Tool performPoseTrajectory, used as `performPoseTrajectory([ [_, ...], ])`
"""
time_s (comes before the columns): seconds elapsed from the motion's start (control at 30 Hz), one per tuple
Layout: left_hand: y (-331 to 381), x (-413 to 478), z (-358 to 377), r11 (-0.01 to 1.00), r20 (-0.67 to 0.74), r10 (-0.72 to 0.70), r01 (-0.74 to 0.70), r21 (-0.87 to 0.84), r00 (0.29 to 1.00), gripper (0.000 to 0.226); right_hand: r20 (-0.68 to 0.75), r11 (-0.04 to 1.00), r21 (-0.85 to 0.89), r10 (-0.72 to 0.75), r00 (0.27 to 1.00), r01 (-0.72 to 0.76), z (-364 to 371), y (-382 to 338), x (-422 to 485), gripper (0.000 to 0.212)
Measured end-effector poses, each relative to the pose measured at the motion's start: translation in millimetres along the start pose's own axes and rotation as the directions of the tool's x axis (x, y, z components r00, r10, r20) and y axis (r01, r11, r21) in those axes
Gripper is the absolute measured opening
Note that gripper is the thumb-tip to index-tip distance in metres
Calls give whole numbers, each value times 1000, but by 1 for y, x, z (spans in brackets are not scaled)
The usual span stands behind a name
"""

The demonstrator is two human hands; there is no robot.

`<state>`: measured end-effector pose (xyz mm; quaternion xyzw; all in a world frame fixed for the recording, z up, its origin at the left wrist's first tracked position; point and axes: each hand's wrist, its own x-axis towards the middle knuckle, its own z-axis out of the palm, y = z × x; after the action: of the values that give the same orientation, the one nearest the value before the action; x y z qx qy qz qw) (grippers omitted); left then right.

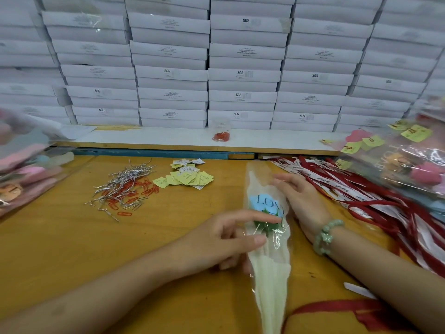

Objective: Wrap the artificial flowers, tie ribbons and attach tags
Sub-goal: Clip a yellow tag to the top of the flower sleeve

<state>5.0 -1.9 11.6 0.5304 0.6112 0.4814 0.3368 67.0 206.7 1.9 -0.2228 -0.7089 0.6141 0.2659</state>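
Where the clear sleeve [269, 239] meets the bottom frame edge at 6 o'clock, its tip is cut off. The blue flower [261, 204] inside sits mid-sleeve, half masked by dark "LOV" print and glare. The sleeve lies lengthwise on the yellow table [72, 237], toward 12.

Left hand [228, 239]: index finger straight across the green leaves, thumb on the sleeve's edge, other fingers curled beneath. Cannot tell whether they pinch the film. Right hand [298, 198]: fingers loose and extended, resting along the sleeve's 3 o'clock edge.

The red ribbon [320, 306] at 5 o'clock passes under the right forearm. Print on the yellow tags [185, 177] at 11 is unreadable.

Containers:
- The clear cup [221, 131] at 12 holds red paper clips.
- The plastic bag [409, 169] at 2 holds pink and orange flowers.
- The bag [21, 165] at 9 is blurred, with pink shapes inside.
- The stacked white boxes [240, 68] behind are closed.

Loose silver ties and clips [125, 189] lie at 10, and more ribbons [361, 201] at 3.
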Motion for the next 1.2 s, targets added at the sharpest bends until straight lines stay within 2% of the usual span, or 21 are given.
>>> performPoseTrajectory([
  [0.1,-6,1,-5,1000,-67,18,-18,-7,998,37,109,998,-63,-1,994,8,5,-2,0,15],
  [0.23,-17,7,-17,998,-318,3,16,58,948,38,192,969,-240,-12,981,59,14,-2,3,8],
  [0.3,-22,9,-25,995,-427,0,42,89,904,35,222,961,-270,5,975,57,18,-2,6,11],
  [0.37,-26,10,-35,987,-547,3,87,138,837,27,237,962,-272,34,971,33,22,-3,9,16],
  [0.47,-32,11,-60,956,-740,96,145,254,665,6,254,944,-328,75,964,13,28,-7,18,21],
  [0.53,-35,6,-85,886,-788,183,249,391,588,5,291,932,-360,83,953,29,34,-8,22,21],
  [0.57,-37,1,-97,820,-785,212,331,467,582,7,314,929,-366,70,947,53,36,-7,22,21],
  [0.63,-47,-13,-123,634,-758,231,496,593,610,15,346,938,-329,14,938,107,37,-4,23,18],
  [0.7,-59,-27,-144,473,-728,220,582,661,649,23,325,962,-247,-27,945,113,36,-2,24,16],
  [0.73,-63,-32,-152,458,-713,197,580,674,673,27,303,972,-211,-32,952,100,35,-1,25,15],
  [0.83,-67,-37,-159,557,-648,104,495,666,754,33,259,988,-139,-29,966,67,31,1,26,15],
  [0.93,-68,-35,-157,537,-564,86,439,721,821,34,282,991,-105,-45,958,78,32,1,24,14],
  [1.2,-65,-36,-156,505,-564,29,475,721,825,29,416,986,-77,-105,903,150,31,0,21,9],
])
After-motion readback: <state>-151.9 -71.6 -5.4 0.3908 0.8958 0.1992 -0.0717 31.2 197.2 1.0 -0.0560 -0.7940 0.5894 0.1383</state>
